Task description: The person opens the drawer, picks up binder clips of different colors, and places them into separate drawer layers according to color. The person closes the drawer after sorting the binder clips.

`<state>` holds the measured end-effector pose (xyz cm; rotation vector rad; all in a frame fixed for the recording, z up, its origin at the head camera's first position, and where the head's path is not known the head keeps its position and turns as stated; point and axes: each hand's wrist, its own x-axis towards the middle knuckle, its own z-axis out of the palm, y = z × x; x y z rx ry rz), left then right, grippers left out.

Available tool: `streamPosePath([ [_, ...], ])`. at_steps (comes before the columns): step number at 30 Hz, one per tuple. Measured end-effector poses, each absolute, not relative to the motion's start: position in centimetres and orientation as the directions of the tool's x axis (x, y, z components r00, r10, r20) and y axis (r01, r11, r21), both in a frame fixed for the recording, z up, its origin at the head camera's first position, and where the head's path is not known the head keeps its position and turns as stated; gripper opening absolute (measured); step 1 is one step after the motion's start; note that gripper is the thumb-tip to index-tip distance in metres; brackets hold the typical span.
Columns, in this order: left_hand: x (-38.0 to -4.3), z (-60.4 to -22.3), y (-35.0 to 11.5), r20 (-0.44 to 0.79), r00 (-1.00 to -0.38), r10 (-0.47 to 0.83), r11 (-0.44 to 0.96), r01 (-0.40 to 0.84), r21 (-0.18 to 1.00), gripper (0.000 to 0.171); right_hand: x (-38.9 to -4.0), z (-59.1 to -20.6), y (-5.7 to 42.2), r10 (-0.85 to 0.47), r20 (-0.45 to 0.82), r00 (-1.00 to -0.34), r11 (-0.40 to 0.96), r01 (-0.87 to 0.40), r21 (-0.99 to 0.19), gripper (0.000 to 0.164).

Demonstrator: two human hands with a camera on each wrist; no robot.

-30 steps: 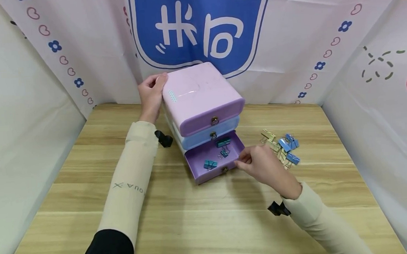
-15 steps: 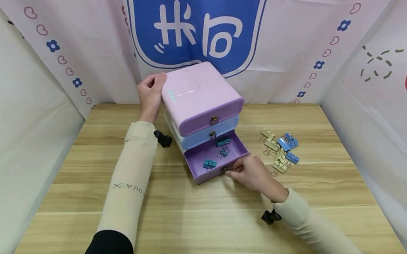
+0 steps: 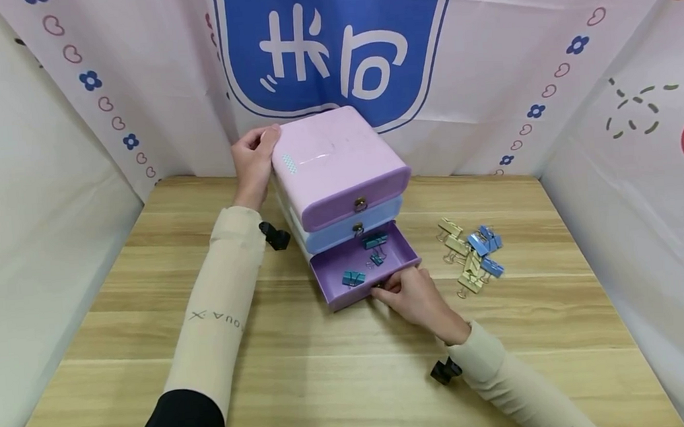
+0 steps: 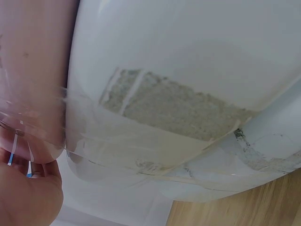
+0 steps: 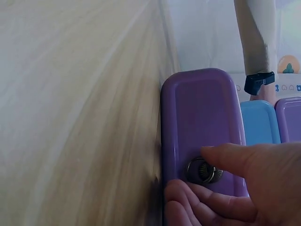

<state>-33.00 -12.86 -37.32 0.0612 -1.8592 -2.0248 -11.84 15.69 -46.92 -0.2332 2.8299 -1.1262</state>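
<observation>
A stacked drawer box with a pink top [image 3: 338, 157] stands on the table. My left hand [image 3: 253, 163] grips its back left corner, thumb on top; in the left wrist view, curled fingers [image 4: 35, 176] show at the box edge. The lowest purple drawer [image 3: 336, 263] is pulled out and holds teal binder clips [image 3: 354, 277]. At its front is my right hand [image 3: 410, 295]. In the right wrist view, that hand's thumb and fingers lie on either side of the ring pull [image 5: 204, 170], close around it. The head view mostly hides this ring.
Gold binder clips [image 3: 471, 274] and blue binder clips [image 3: 487, 240] lie in a loose pile on the wooden table [image 3: 330, 386], right of the drawer. A blue drawer [image 3: 355, 227] sits closed above the lowest one. A printed cloth [image 3: 451, 73] hangs behind the box.
My right hand has moved left along the drawer front, from its right corner to the ring pull. The left hand, the drawer and the clips stay in place.
</observation>
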Motion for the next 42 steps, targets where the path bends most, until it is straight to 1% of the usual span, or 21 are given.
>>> streamPosePath([
  [4,-33.0,-37.3,-12.8,0.230,-0.922,-0.311,-0.041,0.255,0.966,0.026,-11.8,-47.1,16.0,-0.168,-0.038,-0.985,0.719,-0.096,-0.689,0.026],
  [7,-33.0,-37.2,-12.8,0.227,-0.924,-0.310,-0.040,0.251,0.967,0.027,-11.9,-47.1,16.3,-0.177,-0.057,-0.983,0.704,-0.086,-0.705,0.030],
  [14,-32.9,-37.3,-12.8,0.233,-0.921,-0.311,-0.048,0.260,0.964,0.025,-12.1,-47.0,16.8,-0.206,-0.120,-0.971,0.623,-0.035,-0.782,0.023],
  [18,-32.9,-37.5,-12.9,0.234,-0.919,-0.316,-0.055,0.264,0.963,0.024,-12.0,-46.8,16.8,-0.197,-0.144,-0.970,0.603,-0.004,-0.798,0.022],
  [27,-33.0,-37.6,-12.9,0.232,-0.922,-0.311,-0.044,0.258,0.965,0.026,-12.1,-46.1,16.4,-0.171,-0.109,-0.979,0.619,-0.021,-0.785,0.022],
  [37,-32.8,-37.5,-12.9,0.225,-0.925,-0.308,-0.037,0.248,0.968,0.029,-13.2,-46.4,15.9,-0.161,-0.067,-0.985,0.631,-0.050,-0.774,0.022],
  [42,-32.9,-37.4,-12.8,0.229,-0.923,-0.308,-0.041,0.253,0.967,0.027,-13.9,-46.5,15.6,-0.162,-0.036,-0.986,0.632,-0.076,-0.771,0.024],
])
